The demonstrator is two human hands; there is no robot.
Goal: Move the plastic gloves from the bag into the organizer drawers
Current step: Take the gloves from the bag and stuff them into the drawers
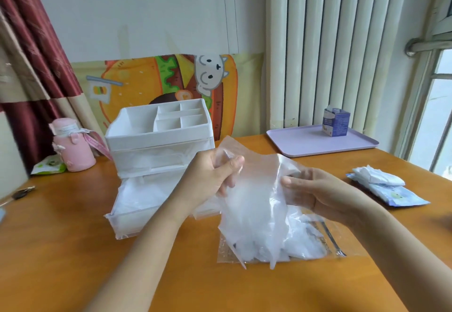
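Left hand (215,172) and right hand (315,194) pinch thin translucent plastic gloves (256,213) above the clear flat bag (327,240), not yet emptied; white plastic organizer's open drawer (127,216), at ten o'clock, appears part-filled.

Both hands, left (210,172) and right (315,194), pinch gloves (254,204) above bag (327,236); organizer (159,140) bottom drawer (137,216) open.

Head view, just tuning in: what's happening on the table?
The left hand and right hand both grip a bunch of plastic gloves, lifted over the bag lying flat on the table. The bottom drawer of the organizer stands pulled open, with clear plastic already inside.
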